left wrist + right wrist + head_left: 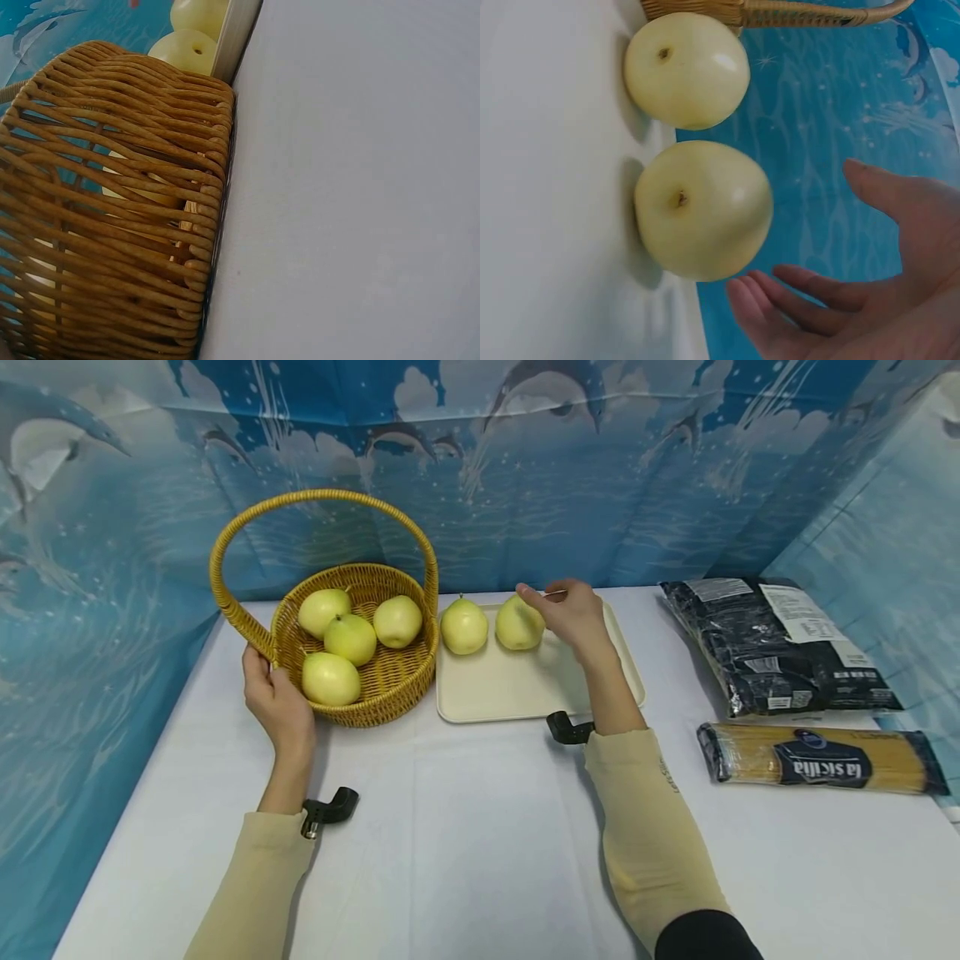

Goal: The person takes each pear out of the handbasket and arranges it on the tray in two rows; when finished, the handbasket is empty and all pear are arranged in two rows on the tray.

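A yellow wicker basket (397, 693) with a tall arched handle stands at the left, with several round yellow-green pears (331, 679) inside. My left hand (281, 702) grips its left side near the foot of the handle; the left wrist view shows only the basket's woven wall (127, 217) close up. Two more pears sit side by side on a cream tray (510, 693) to the right. Over the right-hand pear (519, 625) hovers my right hand (573, 618), thumb and fingers spread. In the right wrist view the fingertips are close beside this pear (703, 211), not around it.
A black plastic package (780, 647) lies at the right, and a pack of spaghetti (825, 760) lies in front of it. Behind the white-covered table (465, 843) hangs a blue dolphin-print curtain (510, 510), which also covers both sides.
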